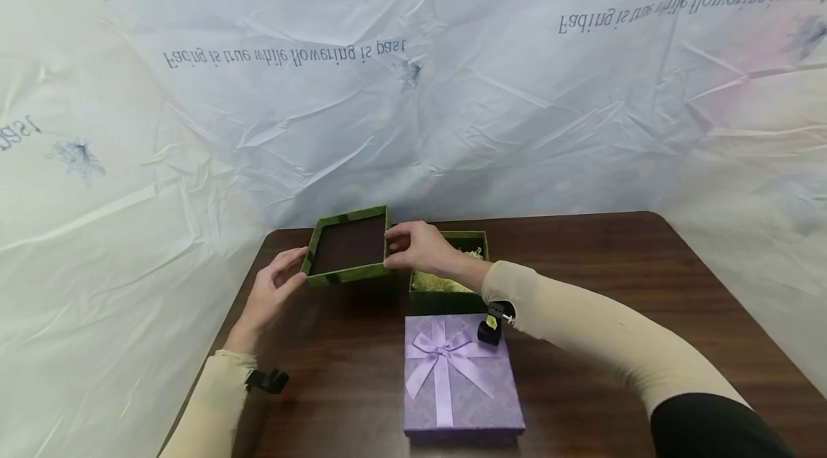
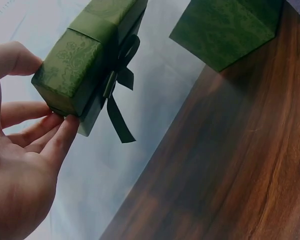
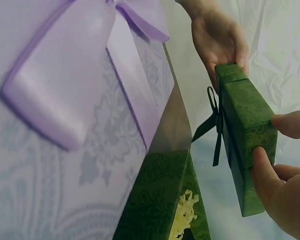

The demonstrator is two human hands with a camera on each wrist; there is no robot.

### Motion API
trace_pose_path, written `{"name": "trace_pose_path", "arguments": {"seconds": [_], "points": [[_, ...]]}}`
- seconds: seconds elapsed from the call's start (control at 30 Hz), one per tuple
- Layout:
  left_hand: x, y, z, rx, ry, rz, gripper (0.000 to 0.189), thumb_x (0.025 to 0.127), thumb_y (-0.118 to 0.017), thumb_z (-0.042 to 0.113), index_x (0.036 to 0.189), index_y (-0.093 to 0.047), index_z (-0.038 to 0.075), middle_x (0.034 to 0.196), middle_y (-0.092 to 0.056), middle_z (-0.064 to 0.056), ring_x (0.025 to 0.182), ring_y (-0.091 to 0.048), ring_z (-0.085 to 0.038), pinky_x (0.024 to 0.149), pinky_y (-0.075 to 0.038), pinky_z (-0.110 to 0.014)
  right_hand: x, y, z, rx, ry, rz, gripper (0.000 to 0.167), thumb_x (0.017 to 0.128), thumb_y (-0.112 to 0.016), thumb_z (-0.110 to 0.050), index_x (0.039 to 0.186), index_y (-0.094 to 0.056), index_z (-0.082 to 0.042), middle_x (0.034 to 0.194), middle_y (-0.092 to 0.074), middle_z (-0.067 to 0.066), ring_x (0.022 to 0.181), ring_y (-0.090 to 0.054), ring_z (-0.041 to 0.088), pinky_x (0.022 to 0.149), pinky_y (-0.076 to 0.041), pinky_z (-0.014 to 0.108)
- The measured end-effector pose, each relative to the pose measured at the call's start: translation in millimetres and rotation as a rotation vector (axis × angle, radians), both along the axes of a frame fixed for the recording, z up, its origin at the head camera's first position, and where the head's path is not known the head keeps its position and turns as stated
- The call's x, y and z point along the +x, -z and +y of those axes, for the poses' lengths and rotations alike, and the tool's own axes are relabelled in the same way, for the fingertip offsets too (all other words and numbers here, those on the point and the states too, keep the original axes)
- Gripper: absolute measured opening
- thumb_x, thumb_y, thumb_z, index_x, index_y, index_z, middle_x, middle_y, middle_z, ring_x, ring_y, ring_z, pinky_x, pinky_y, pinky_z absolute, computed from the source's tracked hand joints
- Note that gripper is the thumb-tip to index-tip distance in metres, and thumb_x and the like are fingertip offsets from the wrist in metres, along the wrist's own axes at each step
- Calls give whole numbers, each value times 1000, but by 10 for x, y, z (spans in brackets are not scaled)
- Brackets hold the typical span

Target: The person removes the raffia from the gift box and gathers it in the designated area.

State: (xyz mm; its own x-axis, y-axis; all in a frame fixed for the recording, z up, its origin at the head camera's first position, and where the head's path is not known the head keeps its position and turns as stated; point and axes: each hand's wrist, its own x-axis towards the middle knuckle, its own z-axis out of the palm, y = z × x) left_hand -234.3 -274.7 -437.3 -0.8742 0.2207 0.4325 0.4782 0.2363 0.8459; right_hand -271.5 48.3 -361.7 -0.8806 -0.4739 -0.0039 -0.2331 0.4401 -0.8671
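A green patterned box lid (image 1: pixel 352 242) is held above the table, its dark inside facing up. My left hand (image 1: pixel 263 296) grips the lid's left edge between thumb and fingers. At the opposite edge, my right hand (image 1: pixel 426 248) pinches the lid. A dark green ribbon bow (image 2: pixel 120 120) hangs from the lid's underside in the left wrist view. The open green box (image 1: pixel 446 301) stands right of the lid, partly hidden by my right hand and wrist. Pale yellow shredded filler (image 1: pixel 434 283) lies inside it.
Nearer to me, a purple patterned gift box (image 1: pixel 478 411) with a lilac ribbon bow (image 1: pixel 441 350) rests on the brown wooden table (image 1: pixel 336 400). My right forearm passes over the table's right side. Crumpled white printed sheeting (image 1: pixel 310 120) rises behind and beside the table.
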Motion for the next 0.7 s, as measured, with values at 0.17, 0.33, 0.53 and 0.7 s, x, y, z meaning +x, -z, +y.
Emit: {"name": "trace_pose_path", "arguments": {"seconds": [0.17,0.33,0.53,0.7], "points": [[-3,37,-9,36,-18,-7,44,95,-54,-6,137,-44,-16,136,-41,-33,119,-53,-5,93,-45,-8,10,-34,-90,-33,21,-10,56,80,-80,-12,133,-61,-10,109,-70,7,103,-65,19,76,-58,28],[25,68,-39,48,-33,-43,44,97,-51,-6,138,-42,-16,138,-39,-34,122,-50,-3,94,-44,-7,28,-57,-202,0,32,-16,56,79,-80,-12,132,-61,-9,105,-70,6,98,-65,18,70,-57,27],[55,102,-75,16,-54,-94,44,98,-50,-2,140,-42,-13,141,-38,-31,120,-47,3,92,-43,-5,38,-19,-270,20,45,-55,56,81,-79,-12,133,-60,-10,107,-68,9,97,-64,19,72,-57,29],[48,125,-84,-12,-60,-117,44,99,-49,-2,141,-42,-12,142,-38,-31,119,-47,4,92,-42,-4,43,23,-296,14,55,-69,57,80,-79,-11,134,-60,-9,109,-68,12,98,-64,20,74,-57,29]]}}
